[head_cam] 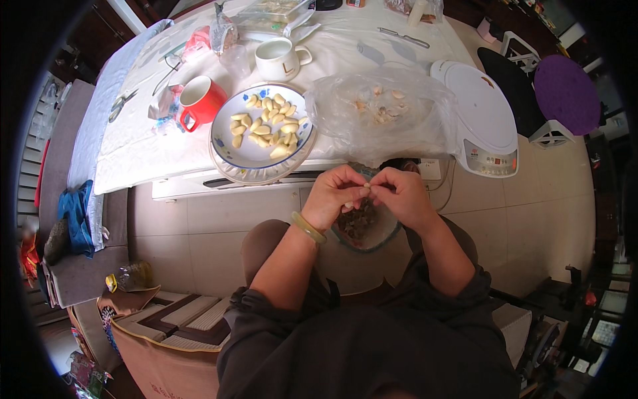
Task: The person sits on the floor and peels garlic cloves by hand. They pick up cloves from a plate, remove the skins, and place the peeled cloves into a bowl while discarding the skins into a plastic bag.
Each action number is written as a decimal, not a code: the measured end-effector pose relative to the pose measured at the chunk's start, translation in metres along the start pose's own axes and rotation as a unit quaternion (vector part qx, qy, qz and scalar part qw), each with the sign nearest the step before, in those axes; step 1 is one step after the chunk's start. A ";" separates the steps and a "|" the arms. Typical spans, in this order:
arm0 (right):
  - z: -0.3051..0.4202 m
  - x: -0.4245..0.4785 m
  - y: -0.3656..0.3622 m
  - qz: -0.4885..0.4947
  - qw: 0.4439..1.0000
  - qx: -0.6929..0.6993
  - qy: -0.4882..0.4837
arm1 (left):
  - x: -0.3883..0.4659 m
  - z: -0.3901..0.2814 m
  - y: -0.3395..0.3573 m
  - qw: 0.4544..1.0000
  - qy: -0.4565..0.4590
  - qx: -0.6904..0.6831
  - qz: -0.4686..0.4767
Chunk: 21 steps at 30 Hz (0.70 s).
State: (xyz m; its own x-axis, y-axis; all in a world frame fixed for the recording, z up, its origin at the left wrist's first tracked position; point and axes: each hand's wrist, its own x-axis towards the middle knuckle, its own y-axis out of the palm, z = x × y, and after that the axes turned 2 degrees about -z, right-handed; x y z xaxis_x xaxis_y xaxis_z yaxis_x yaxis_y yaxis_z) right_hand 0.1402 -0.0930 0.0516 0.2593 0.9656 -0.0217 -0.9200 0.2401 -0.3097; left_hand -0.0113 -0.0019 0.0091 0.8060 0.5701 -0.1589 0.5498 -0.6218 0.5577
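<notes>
My left hand (pixel 335 194) and my right hand (pixel 402 195) meet past the table's near edge, both pinching one small garlic clove (pixel 367 185) between their fingertips. Another pale piece, probably garlic, shows under the curled fingers of my left hand. Below them is a clear bowl (pixel 375 244) holding brownish peelings (pixel 357 222); my hands hide part of it. A white plate with a blue rim (pixel 225 149) bears many peeled garlic cloves (pixel 263 129). To its right lies a clear plastic bag (pixel 339 124) with some unpeeled cloves and bits of skin (pixel 386 110).
A red mug (pixel 203 102) and a white mug (pixel 277 62) stand beside the plate. At the table's right edge sits a white electric cooker or scale (pixel 476 107). Scissors (pixel 121 105) lie far left, a peeler or knife (pixel 403 37) at the back. Purple stool (pixel 567 95) at right.
</notes>
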 end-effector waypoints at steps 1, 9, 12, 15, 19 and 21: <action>0.000 0.000 -0.001 0.012 1.000 -0.001 0.007 | 0.000 0.000 0.000 1.000 -0.002 -0.010 0.003; 0.001 0.000 -0.002 0.006 1.000 0.021 0.004 | -0.001 -0.001 0.001 0.995 -0.022 -0.080 0.047; -0.001 0.001 -0.004 0.003 0.997 0.066 0.036 | -0.001 0.000 -0.001 0.993 -0.023 -0.106 0.046; 0.000 0.001 -0.009 0.041 0.998 0.028 0.042 | -0.001 0.000 -0.001 0.993 -0.021 -0.112 0.038; -0.005 0.001 -0.002 -0.022 0.999 -0.036 -0.031 | 0.000 0.001 -0.001 0.993 -0.011 -0.107 0.039; -0.001 0.001 0.002 -0.042 0.998 0.028 -0.046 | 0.000 0.000 -0.001 0.994 -0.003 -0.101 0.042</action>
State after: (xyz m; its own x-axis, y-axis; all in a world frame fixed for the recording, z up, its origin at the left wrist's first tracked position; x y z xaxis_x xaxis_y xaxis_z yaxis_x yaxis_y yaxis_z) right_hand 0.1385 -0.0919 0.0502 0.3103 0.9462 0.0911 -0.9116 0.3234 -0.2536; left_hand -0.0114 -0.0011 0.0087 0.8484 0.5179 -0.1092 0.4259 -0.5456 0.7217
